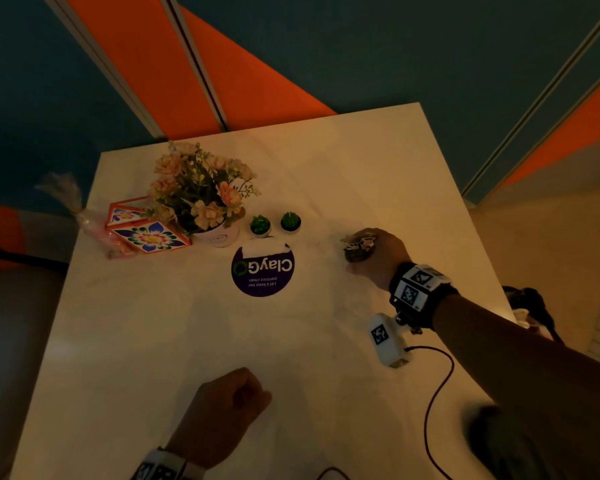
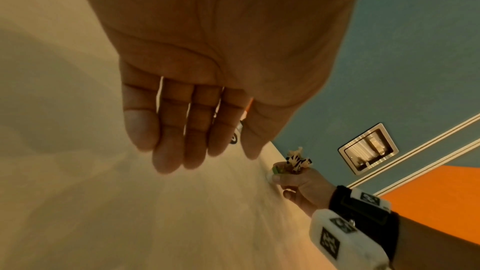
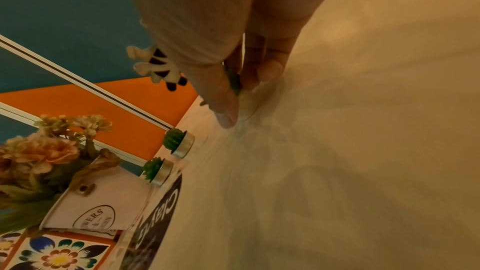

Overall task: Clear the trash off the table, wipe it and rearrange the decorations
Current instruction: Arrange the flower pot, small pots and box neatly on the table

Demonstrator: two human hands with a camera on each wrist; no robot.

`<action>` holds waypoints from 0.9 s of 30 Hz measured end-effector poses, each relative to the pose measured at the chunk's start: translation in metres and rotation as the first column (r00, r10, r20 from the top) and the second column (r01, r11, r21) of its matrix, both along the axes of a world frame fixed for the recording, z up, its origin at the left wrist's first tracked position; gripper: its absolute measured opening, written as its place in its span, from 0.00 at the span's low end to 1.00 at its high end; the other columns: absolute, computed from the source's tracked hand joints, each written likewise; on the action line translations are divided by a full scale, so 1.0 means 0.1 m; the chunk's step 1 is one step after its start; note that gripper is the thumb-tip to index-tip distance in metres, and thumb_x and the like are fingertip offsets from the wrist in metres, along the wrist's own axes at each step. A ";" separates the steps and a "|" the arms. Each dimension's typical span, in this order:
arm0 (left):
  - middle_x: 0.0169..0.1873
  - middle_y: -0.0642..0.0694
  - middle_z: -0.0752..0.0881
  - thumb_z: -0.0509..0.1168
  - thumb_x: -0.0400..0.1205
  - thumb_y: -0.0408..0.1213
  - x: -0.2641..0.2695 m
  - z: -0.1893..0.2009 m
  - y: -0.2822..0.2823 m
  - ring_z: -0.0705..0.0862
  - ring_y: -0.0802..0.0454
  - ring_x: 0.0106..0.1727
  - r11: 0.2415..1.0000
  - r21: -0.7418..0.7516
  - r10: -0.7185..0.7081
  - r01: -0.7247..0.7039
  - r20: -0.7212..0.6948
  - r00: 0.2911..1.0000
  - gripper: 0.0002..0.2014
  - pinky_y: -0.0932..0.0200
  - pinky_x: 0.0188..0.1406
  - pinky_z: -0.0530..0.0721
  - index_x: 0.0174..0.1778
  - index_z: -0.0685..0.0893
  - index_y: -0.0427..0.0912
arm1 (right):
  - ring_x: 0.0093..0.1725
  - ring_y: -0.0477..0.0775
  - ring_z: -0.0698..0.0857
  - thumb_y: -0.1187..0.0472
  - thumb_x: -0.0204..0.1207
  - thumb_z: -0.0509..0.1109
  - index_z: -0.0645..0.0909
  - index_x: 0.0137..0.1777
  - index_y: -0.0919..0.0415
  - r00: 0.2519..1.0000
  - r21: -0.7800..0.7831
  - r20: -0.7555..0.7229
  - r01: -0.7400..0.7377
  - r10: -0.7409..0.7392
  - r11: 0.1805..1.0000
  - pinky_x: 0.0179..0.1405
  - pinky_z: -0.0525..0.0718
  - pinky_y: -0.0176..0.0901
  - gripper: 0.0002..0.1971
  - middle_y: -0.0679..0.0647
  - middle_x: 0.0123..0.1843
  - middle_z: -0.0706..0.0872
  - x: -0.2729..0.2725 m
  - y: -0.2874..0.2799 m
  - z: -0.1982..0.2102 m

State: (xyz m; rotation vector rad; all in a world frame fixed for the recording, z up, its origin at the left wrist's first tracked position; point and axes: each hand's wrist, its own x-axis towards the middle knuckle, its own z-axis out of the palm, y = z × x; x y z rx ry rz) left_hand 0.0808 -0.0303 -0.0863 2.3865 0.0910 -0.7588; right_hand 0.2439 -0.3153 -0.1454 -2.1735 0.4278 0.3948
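Note:
On the white table [image 1: 361, 168] my right hand [image 1: 355, 258] pinches a small zebra figurine [image 1: 359, 245] on a green-topped round base. In the right wrist view the thumb and fingers [image 3: 226, 110] hold that base down at the tabletop, and the zebra figurine [image 3: 158, 67] sticks out behind the thumb. The left wrist view shows the same zebra figurine [image 2: 298, 161] at the table's far side. My left hand [image 1: 243, 393] hovers near the front edge with loosely curled fingers [image 2: 168, 151], holding nothing. A flower pot [image 1: 219, 235], two cactus candles [image 1: 260, 225] [image 1: 290, 221] and a floral tile box [image 1: 146, 233] stand at the back left.
A round purple sticker [image 1: 263, 270] lies flat in front of the candles. A pink wrapped bundle [image 1: 90, 220] sits at the left edge beside the tile box. A red cable [image 1: 437, 393] trails over the front right. Beyond the right edge lies a dark object [image 1: 530, 303].

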 end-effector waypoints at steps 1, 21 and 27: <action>0.29 0.53 0.86 0.73 0.76 0.45 0.09 0.00 -0.03 0.82 0.60 0.30 1.000 0.003 0.005 -0.005 0.039 0.999 0.09 0.67 0.36 0.79 0.34 0.82 0.48 | 0.61 0.57 0.83 0.61 0.61 0.83 0.81 0.61 0.55 1.000 -0.006 -0.008 0.001 -0.001 1.000 0.57 0.80 0.42 0.27 0.55 0.60 0.85 0.01 0.00 -0.02; 0.72 0.42 0.70 0.65 0.79 0.33 2.40 -0.26 -1.09 0.75 0.36 0.70 0.885 0.432 -0.281 0.175 0.197 0.939 0.30 0.43 0.67 0.77 0.77 0.67 0.50 | 0.63 0.60 0.82 0.60 0.61 0.84 0.79 0.65 0.61 0.999 -0.023 -0.029 -0.036 0.035 0.999 0.57 0.81 0.45 0.31 0.58 0.62 0.84 0.02 -0.05 -0.05; 0.70 0.41 0.73 0.64 0.81 0.34 2.36 -0.35 -1.11 0.77 0.36 0.68 0.905 0.401 -0.252 0.141 0.239 0.938 0.23 0.45 0.65 0.78 0.73 0.74 0.48 | 0.63 0.60 0.81 0.60 0.63 0.83 0.79 0.65 0.61 0.998 -0.015 -0.040 -0.041 0.040 0.999 0.54 0.79 0.43 0.30 0.58 0.63 0.83 0.01 -0.06 -0.01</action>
